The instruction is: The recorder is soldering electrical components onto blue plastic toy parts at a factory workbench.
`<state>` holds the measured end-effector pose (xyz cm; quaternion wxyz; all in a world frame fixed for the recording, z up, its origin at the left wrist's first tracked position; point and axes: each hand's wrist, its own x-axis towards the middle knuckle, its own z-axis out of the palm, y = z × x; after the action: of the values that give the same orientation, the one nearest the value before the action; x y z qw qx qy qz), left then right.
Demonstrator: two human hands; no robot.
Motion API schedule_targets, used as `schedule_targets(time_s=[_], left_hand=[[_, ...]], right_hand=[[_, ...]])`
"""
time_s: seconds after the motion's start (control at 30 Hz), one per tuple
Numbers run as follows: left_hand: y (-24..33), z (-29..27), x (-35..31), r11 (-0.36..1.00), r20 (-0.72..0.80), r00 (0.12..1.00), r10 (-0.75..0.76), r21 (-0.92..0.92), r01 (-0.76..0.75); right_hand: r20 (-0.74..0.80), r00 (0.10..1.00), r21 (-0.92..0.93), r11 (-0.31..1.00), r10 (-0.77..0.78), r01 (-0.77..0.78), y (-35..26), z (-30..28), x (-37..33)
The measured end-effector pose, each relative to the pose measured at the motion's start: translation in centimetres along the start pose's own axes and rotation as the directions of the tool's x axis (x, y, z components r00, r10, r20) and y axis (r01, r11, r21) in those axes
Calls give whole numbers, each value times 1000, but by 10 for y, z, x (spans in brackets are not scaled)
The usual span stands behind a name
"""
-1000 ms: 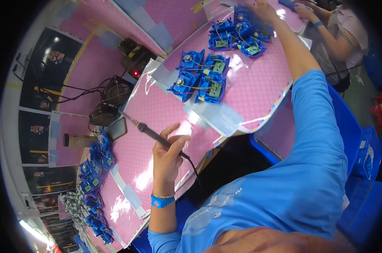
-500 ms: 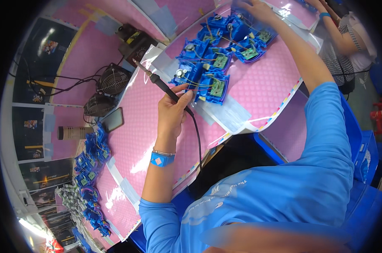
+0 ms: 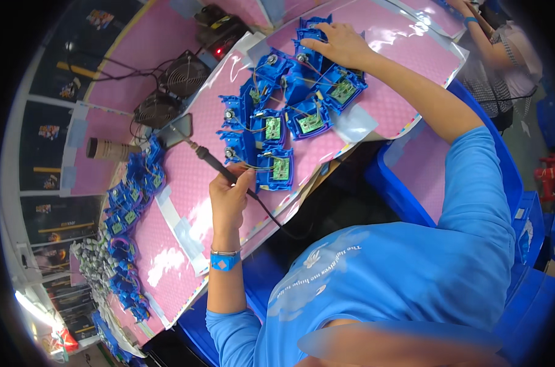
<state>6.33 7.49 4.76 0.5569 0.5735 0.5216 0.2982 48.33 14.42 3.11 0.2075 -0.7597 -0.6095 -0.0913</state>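
Note:
My left hand [image 3: 228,199] is closed round the black handle of a soldering iron [image 3: 211,161], its metal tip pointing up and left. The thumb and fingertips of that hand are beside the nearest of several blue plastic housings [image 3: 234,147], each joined by thin wires to a blue cover with a green circuit board [image 3: 282,169]. These stand in a curved cluster on the pink-covered table [image 3: 345,147]. At the cluster's far end my right hand [image 3: 342,48] grips a blue housing, thumb on the near side and fingers over its top.
Two black fans [image 3: 184,73] and a black box with a red light [image 3: 219,46] stand at the far left. Near them are a phone [image 3: 178,129] and a brown cylinder [image 3: 109,148]. More blue assemblies [image 3: 127,208] line the left edge. Another person [image 3: 504,61] is at the right.
The cluster of blue housings has slid left and nearer to me, my right hand moving with its far end. My left hand, still holding the soldering iron, has shifted left and nearer.

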Motion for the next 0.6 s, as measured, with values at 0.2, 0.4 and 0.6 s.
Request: schedule_targets(time_s=[0.2,0.4,0.6], left_hand=[[-14,-49,-56,998,-93,995,-23,54,28],[4,-43,-125,978,-269,942,200,107,-177],[-14,-10,-128,965,1,965,263,9,-263]], right_hand=[[-31,975,134,965,-222,224,-64,-47,-28],[-318,682,411,552,-659,725,-176,-116,-133],[-270,631,730,273,-728,627,-236,-64,-212]])
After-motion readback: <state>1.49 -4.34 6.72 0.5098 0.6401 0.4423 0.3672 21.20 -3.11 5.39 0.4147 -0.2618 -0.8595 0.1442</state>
